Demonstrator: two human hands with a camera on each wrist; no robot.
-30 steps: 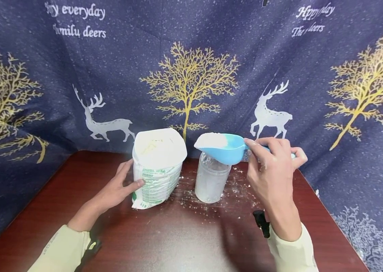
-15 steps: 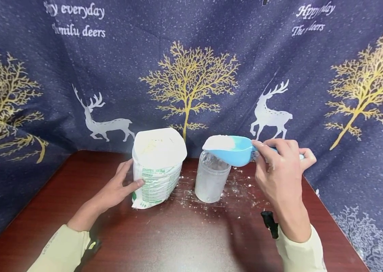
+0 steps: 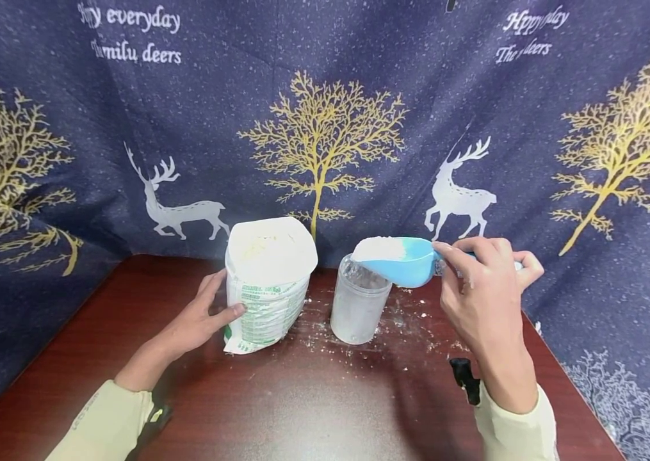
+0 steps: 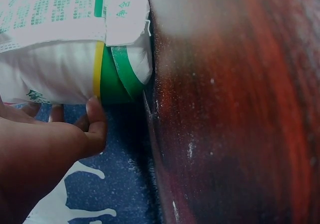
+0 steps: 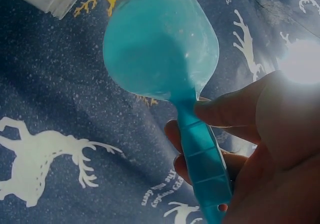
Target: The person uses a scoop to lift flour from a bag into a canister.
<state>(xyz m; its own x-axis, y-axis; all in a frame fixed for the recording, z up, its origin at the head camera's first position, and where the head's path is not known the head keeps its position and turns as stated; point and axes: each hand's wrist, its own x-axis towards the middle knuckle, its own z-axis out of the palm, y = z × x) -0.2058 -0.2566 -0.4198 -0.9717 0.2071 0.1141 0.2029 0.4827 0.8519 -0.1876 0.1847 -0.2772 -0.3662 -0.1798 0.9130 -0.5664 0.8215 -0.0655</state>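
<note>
My right hand point(image 3: 488, 294) pinches the handle of a light blue scoop point(image 3: 414, 269), thumb along the handle's neck in the right wrist view. White powder point(image 3: 381, 248) is heaped toward the scoop's lip. That lip overlaps the mouth of a clear jar point(image 3: 359, 314), frosted with powder inside. To the left stands an opened white bag point(image 3: 269, 307) with green print, its top flaring wide. My left hand point(image 3: 195, 323) holds the bag by its left side, thumb at the front; the left wrist view shows the fingertips against the bag point(image 4: 60, 69).
Spilled powder point(image 3: 325, 349) is scattered over the dark red wooden table point(image 3: 278, 410) around the jar. Close behind the table hangs a navy cloth point(image 3: 325, 38) printed with deer and golden trees.
My right hand has drawn the scoop to the right and slightly down, bringing its lip from past the jar to over the jar's mouth. Left hand, bag and jar have stayed put.
</note>
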